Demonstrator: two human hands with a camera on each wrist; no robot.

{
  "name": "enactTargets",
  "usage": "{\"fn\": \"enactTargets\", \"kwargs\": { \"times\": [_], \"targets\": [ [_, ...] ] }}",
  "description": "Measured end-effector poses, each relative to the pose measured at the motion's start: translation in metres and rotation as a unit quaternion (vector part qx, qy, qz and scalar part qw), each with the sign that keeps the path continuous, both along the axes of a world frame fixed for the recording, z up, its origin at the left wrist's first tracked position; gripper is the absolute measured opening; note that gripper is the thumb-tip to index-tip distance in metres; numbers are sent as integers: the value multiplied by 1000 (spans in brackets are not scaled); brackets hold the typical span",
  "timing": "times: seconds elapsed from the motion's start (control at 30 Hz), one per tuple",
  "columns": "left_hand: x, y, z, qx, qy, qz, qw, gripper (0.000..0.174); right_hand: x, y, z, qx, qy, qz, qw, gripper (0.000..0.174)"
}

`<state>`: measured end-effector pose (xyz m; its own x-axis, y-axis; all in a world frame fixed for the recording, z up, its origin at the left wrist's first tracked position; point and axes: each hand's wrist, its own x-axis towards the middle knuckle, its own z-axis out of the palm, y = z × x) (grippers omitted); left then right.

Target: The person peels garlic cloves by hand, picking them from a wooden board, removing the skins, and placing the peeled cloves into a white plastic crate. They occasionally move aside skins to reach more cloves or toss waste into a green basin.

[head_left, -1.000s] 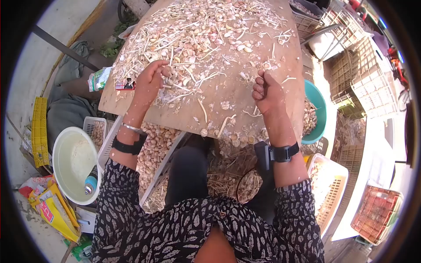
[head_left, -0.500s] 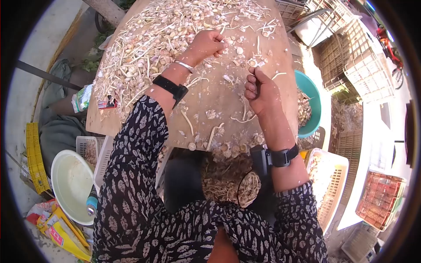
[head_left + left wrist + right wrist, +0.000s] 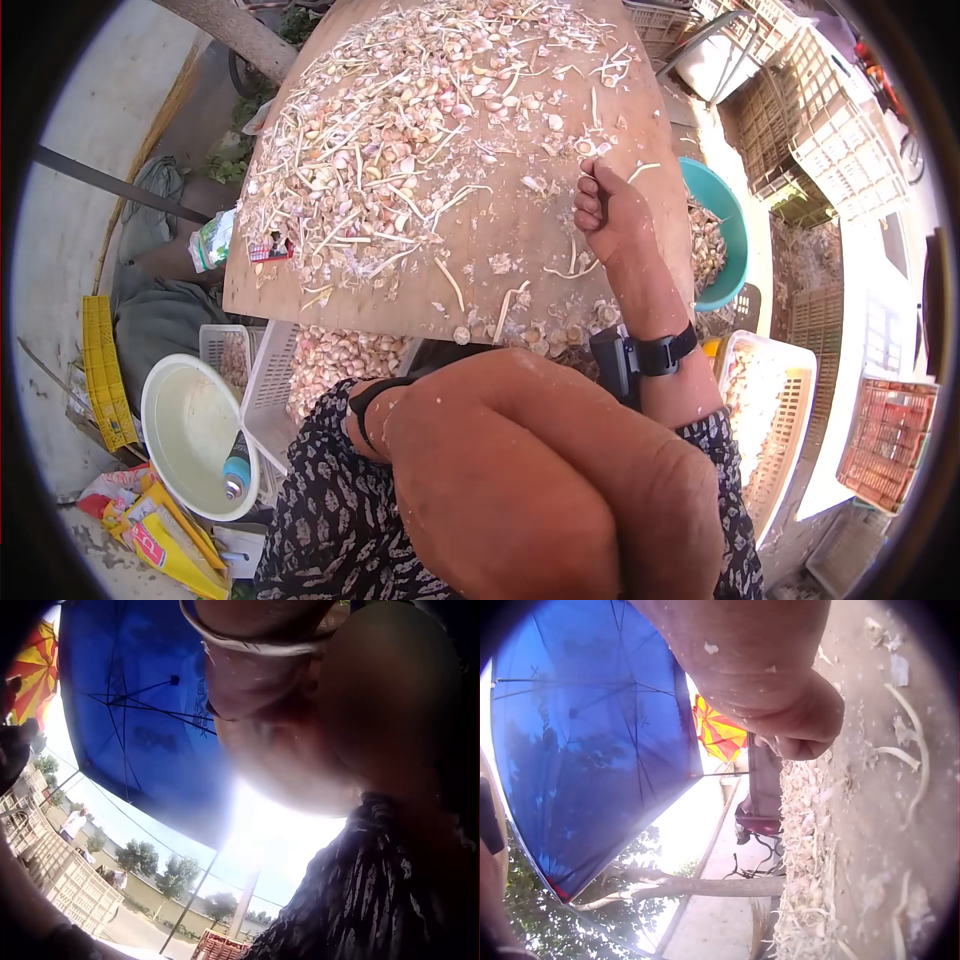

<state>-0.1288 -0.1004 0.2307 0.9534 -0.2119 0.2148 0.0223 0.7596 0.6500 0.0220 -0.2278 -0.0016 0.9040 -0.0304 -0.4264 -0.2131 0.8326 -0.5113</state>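
My left hand (image 3: 500, 470) is raised right up to the head camera, a large shape covering the lower middle of the head view; its fingertips are hidden. In the left wrist view it appears beyond a bracelet (image 3: 262, 648), beside the person's head. My right hand (image 3: 618, 215) rests low over the wooden board (image 3: 520, 240), fingers curled in and thumb against the index finger, with no held thing showing. Bits of garlic skin cling to that wrist. Near its fingertips lie a pale garlic scrap (image 3: 586, 147) and dry stalks. A heap of garlic cloves (image 3: 390, 130) spreads over the board's far left.
Right of the board stands a teal basin (image 3: 735, 235) containing cloves, with a pale crate (image 3: 805, 400) nearer. A white crate (image 3: 265, 400) of garlic sits at left, beside a pale green basin (image 3: 155, 420) with a bottle (image 3: 237, 470). Stacked crates (image 3: 845, 150) stand far right.
My left hand has swept from over the garlic heap, across the board, and up toward the head. The right hand stays about where it was, still curled.
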Motion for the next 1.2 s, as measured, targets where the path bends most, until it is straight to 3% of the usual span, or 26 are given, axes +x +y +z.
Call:
{"fn": "enactTargets", "kwargs": {
  "times": [0.1, 0.17, 0.23, 0.27, 0.3, 0.33, 0.37, 0.4, 0.47, 0.6, 0.63, 0.7, 0.73, 0.77, 0.8, 0.9, 0.97, 1.03, 1.07, 1.2],
  "targets": [
    [64, 11, -40, 8, -166, -108, 980, 9, -2, -2, 9, -8, 11, -14, 1000, 14],
    [116, 18, -72, 11, -267, -178, 947, 13, -1, -8, 0, -12, 4, -5, 1000, 14],
    [195, 17, -109, 162, -110, -128, 972, 14, 0, -13, -1, -16, -9, 3, 1000, 14],
    [242, 15, -143, 169, -50, -132, 975, 17, -3, -13, 5, -10, -1, -3, 1000, 14],
    [276, 12, -171, 302, -33, -90, 949, 19, -4, -12, 7, -5, 8, -8, 1000, 14],
    [297, 4, -185, 500, -81, -62, 860, 24, -4, -13, 5, -2, 9, -8, 1000, 14],
    [310, -6, -196, 672, -126, -31, 729, 29, -3, -14, 4, -4, 9, -10, 1000, 14],
    [318, -16, -209, 670, -128, -31, 730, 29, -2, -13, 4, -1, 8, -9, 1000, 14],
    [328, -33, -232, 817, -329, 68, 469, 32, -2, -10, 6, 0, 6, -7, 1000, 14],
    [350, -47, -248, 840, -329, -9, 432, 29, -2, -7, 7, -2, 10, -5, 1000, 14],
    [350, -40, -247, 842, -323, 0, 433, 29, -2, -6, 6, 1, 6, -5, 1000, 14],
    [347, -22, -248, 756, -355, 50, 547, 23, -3, -7, 6, 0, 3, 2, 1000, 14],
    [314, -11, -216, 665, -189, -41, 722, 17, -4, -8, 7, 2, 5, -4, 1000, 14],
    [283, 1, -192, 522, -116, -105, 838, 18, -6, -8, 9, 4, 2, 1, 1000, 14],
    [252, 13, -172, 356, -39, -167, 918, 20, -9, -9, 10, -3, 10, -2, 1000, 15],
    [141, 33, -98, 90, -19, -192, 977, 15, -10, -10, 9, -11, 16, -3, 1000, 15],
    [80, 40, -59, -26, -38, -260, 964, 6, -7, -8, 3, -7, 14, 0, 1000, 15],
    [45, 39, -39, -156, -110, -335, 923, 12, -9, -3, 5, -6, 13, 2, 1000, 15],
    [31, 40, -34, -154, -110, -335, 923, 12, -10, 1, 8, -14, 11, 5, 1000, 15],
    [-12, 45, -22, -174, -134, -119, 968, 26, -9, 9, 6, -33, 10, 19, 999, 15]
  ]
}}
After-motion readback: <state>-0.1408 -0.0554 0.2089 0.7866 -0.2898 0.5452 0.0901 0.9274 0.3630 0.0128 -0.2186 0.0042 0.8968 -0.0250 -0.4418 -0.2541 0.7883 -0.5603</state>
